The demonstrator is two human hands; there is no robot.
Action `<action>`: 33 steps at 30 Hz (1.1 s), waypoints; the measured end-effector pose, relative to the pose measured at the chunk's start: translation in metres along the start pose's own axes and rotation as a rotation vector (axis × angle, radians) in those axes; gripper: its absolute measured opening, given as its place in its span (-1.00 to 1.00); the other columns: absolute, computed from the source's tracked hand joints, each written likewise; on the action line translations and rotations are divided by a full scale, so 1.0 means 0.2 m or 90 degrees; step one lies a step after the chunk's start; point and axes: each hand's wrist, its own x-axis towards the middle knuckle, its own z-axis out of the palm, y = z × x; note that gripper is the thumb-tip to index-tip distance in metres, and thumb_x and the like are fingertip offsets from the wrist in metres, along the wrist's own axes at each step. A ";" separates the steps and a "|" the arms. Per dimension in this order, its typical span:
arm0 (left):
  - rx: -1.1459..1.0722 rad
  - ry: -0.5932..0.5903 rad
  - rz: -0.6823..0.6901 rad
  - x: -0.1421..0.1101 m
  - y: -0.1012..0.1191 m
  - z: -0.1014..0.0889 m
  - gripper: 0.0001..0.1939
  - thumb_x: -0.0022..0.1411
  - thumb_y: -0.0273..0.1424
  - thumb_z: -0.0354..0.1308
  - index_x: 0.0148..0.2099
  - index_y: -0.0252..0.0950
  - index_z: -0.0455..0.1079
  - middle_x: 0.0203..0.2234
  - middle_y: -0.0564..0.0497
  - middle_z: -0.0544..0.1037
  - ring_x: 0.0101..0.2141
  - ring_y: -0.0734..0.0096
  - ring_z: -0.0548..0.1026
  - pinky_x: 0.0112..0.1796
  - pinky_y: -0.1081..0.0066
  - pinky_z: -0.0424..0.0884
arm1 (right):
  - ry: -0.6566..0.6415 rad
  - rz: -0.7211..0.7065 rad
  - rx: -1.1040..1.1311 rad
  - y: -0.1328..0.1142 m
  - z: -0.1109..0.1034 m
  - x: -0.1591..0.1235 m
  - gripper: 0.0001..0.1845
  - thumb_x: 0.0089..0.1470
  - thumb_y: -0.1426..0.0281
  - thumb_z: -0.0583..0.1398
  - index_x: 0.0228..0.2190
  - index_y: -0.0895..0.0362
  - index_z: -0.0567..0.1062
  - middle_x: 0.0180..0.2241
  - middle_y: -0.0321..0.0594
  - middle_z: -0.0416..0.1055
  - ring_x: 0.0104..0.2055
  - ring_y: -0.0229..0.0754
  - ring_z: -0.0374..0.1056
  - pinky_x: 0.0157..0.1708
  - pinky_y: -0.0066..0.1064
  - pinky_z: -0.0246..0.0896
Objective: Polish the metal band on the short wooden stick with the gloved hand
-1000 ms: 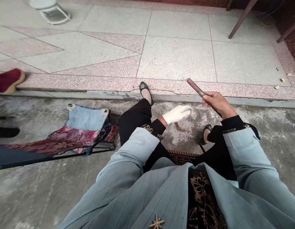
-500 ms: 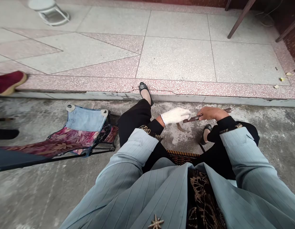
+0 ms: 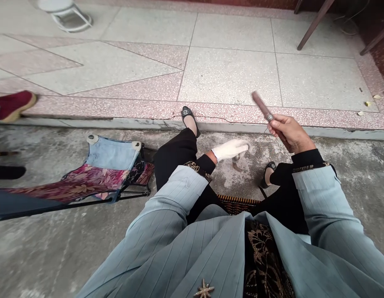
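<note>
My right hand [image 3: 288,131] is bare and closed round a brown wooden stick with a metal ring [image 3: 262,107], held up and pointing away to the upper left. My left hand [image 3: 231,149] wears a white glove and is curled over something small, hidden by the glove, between my knees. A curved brown piece [image 3: 236,166] lies on the concrete just below the gloved hand. Both arms are in light blue striped sleeves with black cuffs.
A folding stool with blue and red floral cloth [image 3: 95,174] stands at my left. My black shoes [image 3: 188,116] rest near the tiled step [image 3: 117,111]. A woven seat edge [image 3: 237,203] shows under me. A red shoe [image 3: 12,103] is at far left; chair legs [image 3: 313,25] at top right.
My right hand swung the stick down to the gloved hand half a second ago, then lifted it up and away to the right again. The left hand stayed in place.
</note>
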 end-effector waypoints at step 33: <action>0.048 0.132 0.022 -0.03 0.05 -0.05 -0.66 0.34 -0.21 -0.09 -0.27 -0.32 0.41 -0.42 0.03 0.50 -0.49 0.50 0.38 -0.41 0.48 0.24 | -0.023 0.025 0.050 0.00 -0.04 -0.03 -0.74 0.03 0.21 0.30 -0.36 0.17 0.50 -0.47 -0.28 0.35 -0.54 -0.36 0.17 -0.59 -0.50 0.03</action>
